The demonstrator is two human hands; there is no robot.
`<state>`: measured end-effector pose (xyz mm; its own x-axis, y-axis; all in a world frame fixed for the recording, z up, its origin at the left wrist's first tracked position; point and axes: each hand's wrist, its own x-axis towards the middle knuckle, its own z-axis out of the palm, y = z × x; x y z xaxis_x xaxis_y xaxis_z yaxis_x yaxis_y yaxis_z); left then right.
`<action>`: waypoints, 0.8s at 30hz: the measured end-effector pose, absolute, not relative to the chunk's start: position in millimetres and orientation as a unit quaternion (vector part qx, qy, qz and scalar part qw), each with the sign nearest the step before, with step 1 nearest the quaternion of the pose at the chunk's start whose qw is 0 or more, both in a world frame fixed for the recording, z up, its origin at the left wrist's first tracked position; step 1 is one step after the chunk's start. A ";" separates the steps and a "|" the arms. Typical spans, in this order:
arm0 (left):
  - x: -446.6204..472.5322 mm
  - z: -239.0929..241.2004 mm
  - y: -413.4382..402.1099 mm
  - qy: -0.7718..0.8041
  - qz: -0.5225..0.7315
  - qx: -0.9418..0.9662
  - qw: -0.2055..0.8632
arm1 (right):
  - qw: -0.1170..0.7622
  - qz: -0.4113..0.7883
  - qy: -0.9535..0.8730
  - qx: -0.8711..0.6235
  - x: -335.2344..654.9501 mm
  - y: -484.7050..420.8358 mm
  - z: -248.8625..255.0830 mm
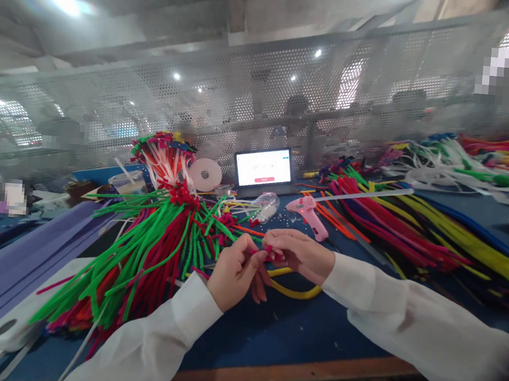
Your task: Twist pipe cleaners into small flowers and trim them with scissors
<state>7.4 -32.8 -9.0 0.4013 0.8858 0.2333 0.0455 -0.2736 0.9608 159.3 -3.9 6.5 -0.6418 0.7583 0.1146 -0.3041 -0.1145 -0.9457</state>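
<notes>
Both my hands meet in front of me over the blue table, fingertips close together. A small magenta fuzzy piece [271, 252], like a bent pipe cleaner, is pinched between them; its full shape is hidden by the fingers. My left hand [234, 271] closes thumb and forefinger on its left side. My right hand [299, 254] grips the right side. Just below the right hand lies a curved yellow loop [297, 292], partly covered. Beyond the right hand rests a pink glue gun [309, 213] with a long translucent glue stick [364, 194] extending from it.
A large bundle of green and red pipe cleaners [144, 252] spreads at left, beside purple sheets [41, 262]. More pipe cleaners [414, 226] lie at right. A lit tablet [262, 169], a white roll [205, 175] and a clear plastic bag [265, 206] stand behind. The wooden table edge [293, 369] is near.
</notes>
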 end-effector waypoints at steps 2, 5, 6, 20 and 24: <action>7.6 -8.5 -32.2 0.340 0.419 0.666 0.515 | 0.368 0.717 -0.554 -0.207 159.7 -3.5 6.1; 8.1 -6.9 -32.1 0.337 0.416 0.653 0.536 | 0.358 0.725 -0.551 -0.205 160.1 -2.9 5.1; 8.3 -6.4 -32.2 0.336 0.414 0.651 0.540 | 0.355 0.727 -0.551 -0.207 160.1 -2.8 4.9; 10.4 -4.4 -35.0 0.334 0.447 0.641 0.527 | 0.372 0.748 -0.515 -0.193 159.4 -2.6 3.2; 10.9 -4.5 -35.1 0.327 0.446 0.642 0.531 | 0.384 0.746 -0.513 -0.181 158.3 -3.5 0.9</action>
